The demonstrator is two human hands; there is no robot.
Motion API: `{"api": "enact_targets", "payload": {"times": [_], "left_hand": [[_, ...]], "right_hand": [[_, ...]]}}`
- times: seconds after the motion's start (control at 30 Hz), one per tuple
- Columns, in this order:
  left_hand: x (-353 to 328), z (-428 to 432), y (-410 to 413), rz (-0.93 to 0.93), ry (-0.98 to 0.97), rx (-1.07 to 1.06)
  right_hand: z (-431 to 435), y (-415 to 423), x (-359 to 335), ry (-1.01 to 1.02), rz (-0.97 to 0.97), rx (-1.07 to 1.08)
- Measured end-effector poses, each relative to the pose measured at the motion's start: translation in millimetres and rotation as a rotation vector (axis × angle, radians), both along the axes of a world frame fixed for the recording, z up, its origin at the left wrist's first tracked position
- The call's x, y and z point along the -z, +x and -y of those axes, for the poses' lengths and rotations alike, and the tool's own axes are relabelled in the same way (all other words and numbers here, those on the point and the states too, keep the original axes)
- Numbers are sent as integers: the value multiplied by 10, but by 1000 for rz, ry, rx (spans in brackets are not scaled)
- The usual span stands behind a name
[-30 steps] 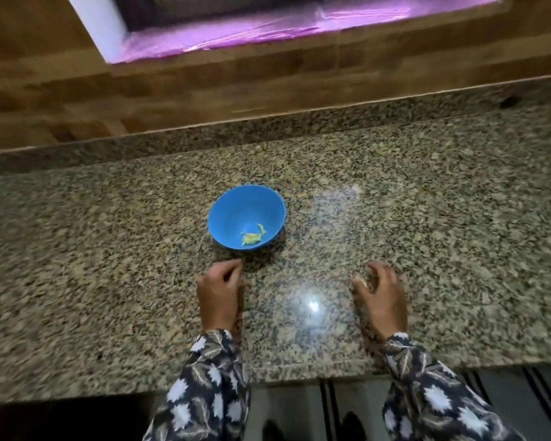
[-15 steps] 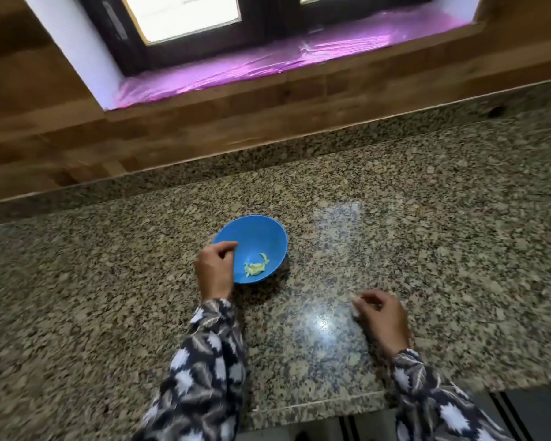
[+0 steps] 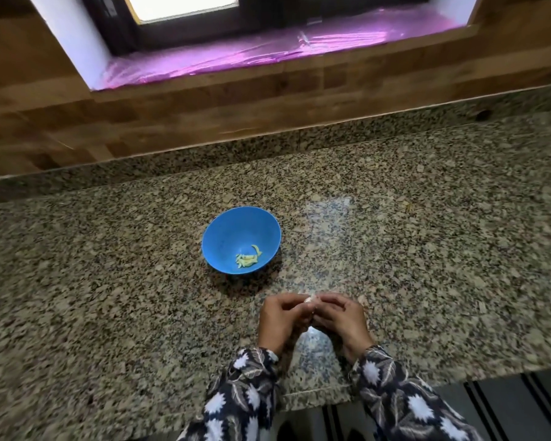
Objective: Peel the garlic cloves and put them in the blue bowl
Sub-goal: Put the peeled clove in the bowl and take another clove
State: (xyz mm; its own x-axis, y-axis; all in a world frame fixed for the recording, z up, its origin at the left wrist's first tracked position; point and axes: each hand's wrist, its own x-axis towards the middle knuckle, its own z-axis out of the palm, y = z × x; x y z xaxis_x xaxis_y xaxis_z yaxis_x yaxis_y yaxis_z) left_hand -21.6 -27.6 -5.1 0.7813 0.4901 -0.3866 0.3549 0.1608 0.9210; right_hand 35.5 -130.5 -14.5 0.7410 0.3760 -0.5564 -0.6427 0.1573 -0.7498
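Note:
A blue bowl stands on the speckled granite counter, with a few pale yellow-green garlic pieces at its bottom. Nearer to me and a little to the right of the bowl, my left hand and my right hand meet above the counter. Their fingers are curled around a small whitish garlic clove, pinched between the fingertips of both hands. Most of the clove is hidden by the fingers.
A wooden backsplash runs behind the counter, with a window sill covered in pink foil above it. The counter's front edge lies just under my wrists, with a striped floor mat below at the right.
My left hand has left the bowl's rim and moved right; my right hand has lifted off the counter. Both hands now meet around the clove. The view has tilted up.

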Motion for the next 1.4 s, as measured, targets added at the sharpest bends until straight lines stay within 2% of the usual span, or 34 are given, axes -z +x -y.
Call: {"api": "enact_targets", "payload": {"times": [0.1,0.27,0.43,0.63,0.7,0.77,0.87,1.07,1.27,1.33,1.4], "left_hand": [[37,-53,-19,-62,-68,37],[62,-49,-25,-47,56,91],[50,-45,-31,-31,117,71],[-12,11,-93,-17,477,97],[-26,36,-88,-15,543,80],[-32,43,-86,11,444,21],[-58,17,-85,83,96,-100],[1,26,-100,111,222,-78],[-5,0,-101,148,180,-49],[-9,3,-88,125,78,-79],[-32,0,-82,108,-161,-147]], "right_hand": [[24,-7,23,-29,38,-12],[7,-43,19,-21,107,-53],[0,-42,-15,27,23,-121],[-18,-65,-29,-18,46,-131],[-30,-64,-39,-1,37,-111],[-24,-57,-52,65,8,-79],[11,-33,-54,142,-6,-80],[45,14,-74,109,-24,-226],[72,15,-123,145,0,-222],[60,16,-140,141,22,-197],[59,24,-159,139,28,-175]]}}
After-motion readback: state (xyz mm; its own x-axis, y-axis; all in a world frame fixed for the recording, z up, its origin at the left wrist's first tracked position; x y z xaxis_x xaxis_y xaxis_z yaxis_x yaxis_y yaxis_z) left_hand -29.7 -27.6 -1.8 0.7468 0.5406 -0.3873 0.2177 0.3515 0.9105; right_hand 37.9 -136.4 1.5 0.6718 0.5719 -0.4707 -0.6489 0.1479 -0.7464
